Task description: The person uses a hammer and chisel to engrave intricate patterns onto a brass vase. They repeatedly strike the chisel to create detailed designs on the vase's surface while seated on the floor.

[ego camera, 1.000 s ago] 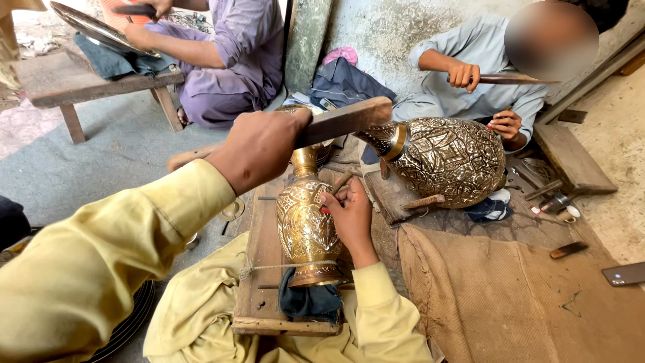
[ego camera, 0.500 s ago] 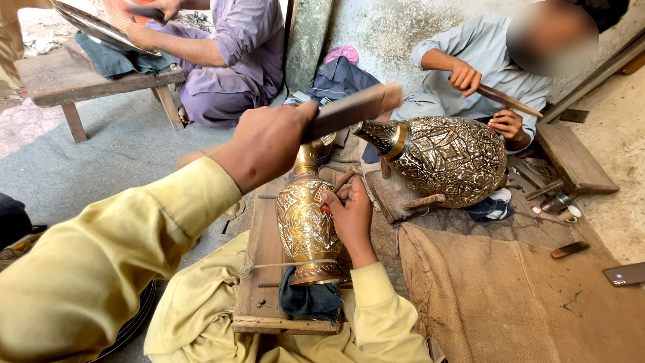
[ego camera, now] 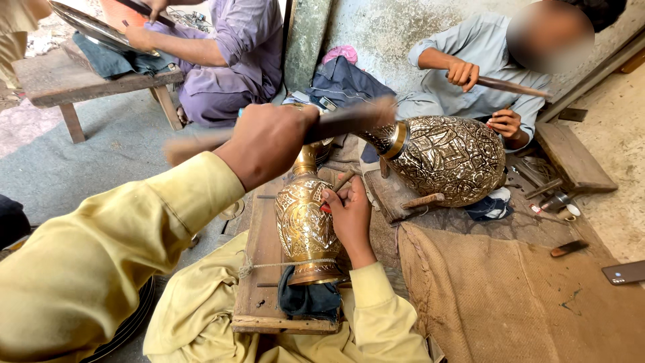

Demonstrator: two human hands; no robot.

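You are looking down at a grey concrete floor [ego camera: 101, 154]; daylight is falling on a rough plastered wall [ego camera: 396, 27] far ahead, a wooden bench [ego camera: 74, 84] standing far left, burlap sacking [ego camera: 510, 296] lying near right.

A small engraved brass vase [ego camera: 304, 225] lies on a long wooden board [ego camera: 262, 282], its base on a dark cloth [ego camera: 306, 300] near the board's near edge. To its right, beyond the board, lies a large engraved brass vessel [ego camera: 447, 158].

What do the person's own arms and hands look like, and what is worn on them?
Both arms wear loose, pale yellow long sleeves with plain cuffs reaching the wrists. The left hand and right hand are bare: no gloves, and no rings or watch can be seen.
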